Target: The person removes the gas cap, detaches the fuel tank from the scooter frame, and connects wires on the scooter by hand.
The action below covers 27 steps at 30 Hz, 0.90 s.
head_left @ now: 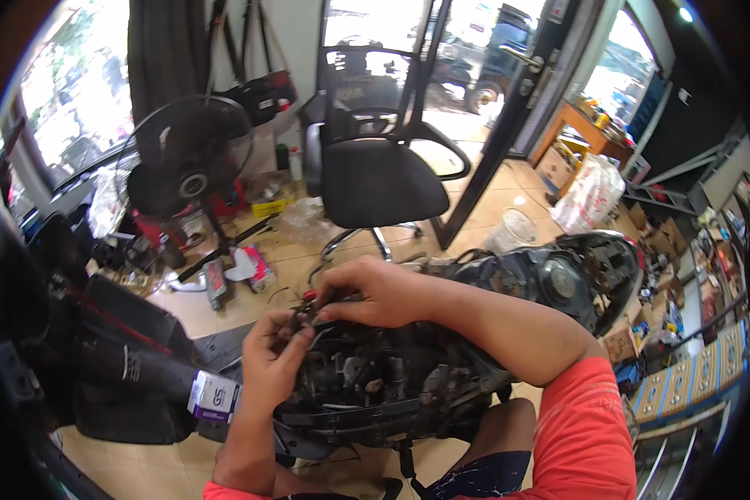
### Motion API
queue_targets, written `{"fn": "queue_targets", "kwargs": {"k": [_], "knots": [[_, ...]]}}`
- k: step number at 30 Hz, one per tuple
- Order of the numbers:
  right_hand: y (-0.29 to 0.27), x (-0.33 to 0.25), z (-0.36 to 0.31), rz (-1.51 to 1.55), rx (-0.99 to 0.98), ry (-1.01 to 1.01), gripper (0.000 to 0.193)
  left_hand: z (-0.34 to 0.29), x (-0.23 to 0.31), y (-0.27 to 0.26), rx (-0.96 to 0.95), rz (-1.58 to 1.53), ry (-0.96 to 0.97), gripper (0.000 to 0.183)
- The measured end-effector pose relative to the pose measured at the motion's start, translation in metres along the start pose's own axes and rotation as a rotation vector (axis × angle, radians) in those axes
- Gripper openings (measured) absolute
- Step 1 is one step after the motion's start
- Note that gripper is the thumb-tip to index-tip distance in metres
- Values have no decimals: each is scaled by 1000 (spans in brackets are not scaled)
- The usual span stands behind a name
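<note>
Both left hand (272, 350), right hand (377, 292) pinched nearly closed on dark part (305, 313); direction, long axis unclear.

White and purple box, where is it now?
The white and purple box is at the lower left of the head view, against dark bodywork, just left of the left forearm and lower than the left hand.

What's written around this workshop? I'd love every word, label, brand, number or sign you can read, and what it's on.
I don't copy printed wording out, but here is where it stands:
White-and-purple box: large dark lettering, legible.
Black part beside the box: pale marks, too small to read.
White sack: reddish print, too blurred to read.
Pink package: any print is too blurred to read.
</note>
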State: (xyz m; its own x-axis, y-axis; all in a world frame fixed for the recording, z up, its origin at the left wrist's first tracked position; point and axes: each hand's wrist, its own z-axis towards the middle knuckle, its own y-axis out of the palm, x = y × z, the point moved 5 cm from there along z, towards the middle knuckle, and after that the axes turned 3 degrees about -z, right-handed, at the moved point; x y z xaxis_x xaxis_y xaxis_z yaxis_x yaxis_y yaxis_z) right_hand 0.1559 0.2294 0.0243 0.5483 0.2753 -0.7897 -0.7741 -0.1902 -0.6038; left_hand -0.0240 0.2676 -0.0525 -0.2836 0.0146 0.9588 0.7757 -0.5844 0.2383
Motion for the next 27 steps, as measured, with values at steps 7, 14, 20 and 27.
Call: {"fn": "queue_targets", "kwargs": {"k": [7, 14, 20, 27], "knots": [[-1, -6, -2, -41, -63, 34, 18, 2, 1, -4, 27, 34, -2, 14], [5, -6, -4, -78, -193, 68, 25, 3, 6, -1, 29, 42, 1, 12], [1, -2, -3, -44, -80, 24, 19, 3, 2, -3, 15, 58, -6, 13], [6, -5, 0, -64, -113, 63, 21, -4, 7, -8, 31, 44, -30, 15]]}}
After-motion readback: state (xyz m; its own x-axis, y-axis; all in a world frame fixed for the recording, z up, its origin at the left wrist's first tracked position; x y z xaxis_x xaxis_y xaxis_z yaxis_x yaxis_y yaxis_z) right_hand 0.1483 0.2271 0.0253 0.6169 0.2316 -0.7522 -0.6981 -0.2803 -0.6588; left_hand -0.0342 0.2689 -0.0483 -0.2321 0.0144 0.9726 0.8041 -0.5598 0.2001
